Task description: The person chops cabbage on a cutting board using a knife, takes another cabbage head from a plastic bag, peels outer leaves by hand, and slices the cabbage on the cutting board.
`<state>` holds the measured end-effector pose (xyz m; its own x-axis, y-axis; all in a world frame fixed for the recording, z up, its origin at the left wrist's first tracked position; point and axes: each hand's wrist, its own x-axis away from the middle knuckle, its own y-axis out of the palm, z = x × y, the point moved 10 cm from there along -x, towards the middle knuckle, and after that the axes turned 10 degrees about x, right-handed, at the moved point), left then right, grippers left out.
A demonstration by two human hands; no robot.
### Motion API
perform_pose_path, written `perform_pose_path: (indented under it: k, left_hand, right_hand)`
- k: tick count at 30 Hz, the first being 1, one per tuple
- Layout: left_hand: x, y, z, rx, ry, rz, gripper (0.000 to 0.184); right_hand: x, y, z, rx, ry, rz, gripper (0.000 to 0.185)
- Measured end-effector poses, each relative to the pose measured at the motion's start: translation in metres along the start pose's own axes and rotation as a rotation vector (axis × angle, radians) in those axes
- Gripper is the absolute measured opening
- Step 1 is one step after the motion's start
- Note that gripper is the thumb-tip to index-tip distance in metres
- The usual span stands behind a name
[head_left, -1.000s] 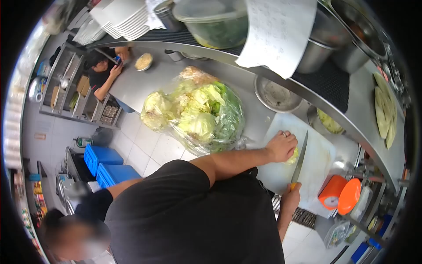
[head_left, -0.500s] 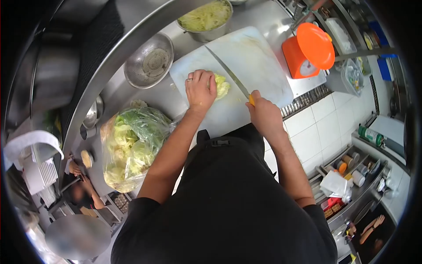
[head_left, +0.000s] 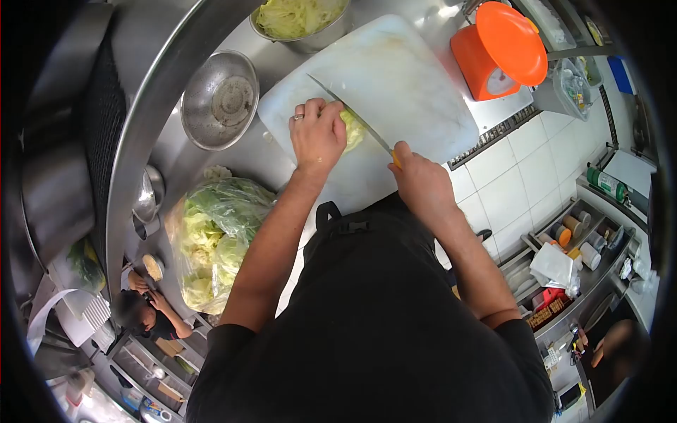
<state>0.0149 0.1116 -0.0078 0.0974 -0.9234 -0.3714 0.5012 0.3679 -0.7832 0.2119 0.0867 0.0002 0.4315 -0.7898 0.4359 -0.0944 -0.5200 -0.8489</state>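
On white cutting board (head_left: pixel 430 106). Left hand (head_left: pixel 317 137), fingers bent, clasping. Right hand (head_left: pixel 423 185) closed around yellow handle of long knife (head_left: pixel 357 118). Lettuce chunk (head_left: pixel 352 136) just right of left thumb, partly covered; blade now at its edge, slightly apart earlier.
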Motion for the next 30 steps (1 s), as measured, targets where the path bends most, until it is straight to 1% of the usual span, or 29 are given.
perform_pose_path:
  k: [5,9,11,14,18,23,26,30]
  left_hand:
    - [0.001,-0.001,0.000,0.012,-0.004,0.001,0.018]
    - [0.003,-0.001,-0.003,0.027,0.007,0.026,0.019]
    - [0.002,-0.002,-0.003,0.029,0.009,0.035,0.019]
    - [0.003,-0.004,0.000,0.029,0.005,0.045,0.019]
    - [0.004,-0.001,-0.002,0.015,0.008,0.046,0.018]
    - [0.006,-0.001,-0.001,0.028,0.016,0.042,0.017]
    - [0.006,-0.003,-0.001,0.033,0.038,0.059,0.018]
    - [0.005,-0.005,0.000,0.066,0.057,0.085,0.019]
  right_hand:
    - [-0.040,0.029,-0.006,-0.064,-0.032,0.046,0.026]
    - [-0.045,-0.003,-0.010,-0.013,-0.042,0.023,0.026]
    - [-0.031,-0.021,-0.010,-0.037,-0.007,-0.004,0.026]
    - [-0.004,-0.029,-0.008,-0.013,-0.006,-0.049,0.026]
    - [0.002,0.000,-0.008,-0.020,-0.005,-0.032,0.025]
    - [-0.043,0.029,-0.016,-0.037,-0.046,0.054,0.025]
    - [-0.044,0.012,-0.016,0.001,-0.072,0.064,0.025]
    - [-0.012,-0.019,-0.011,-0.034,-0.043,0.021,0.025]
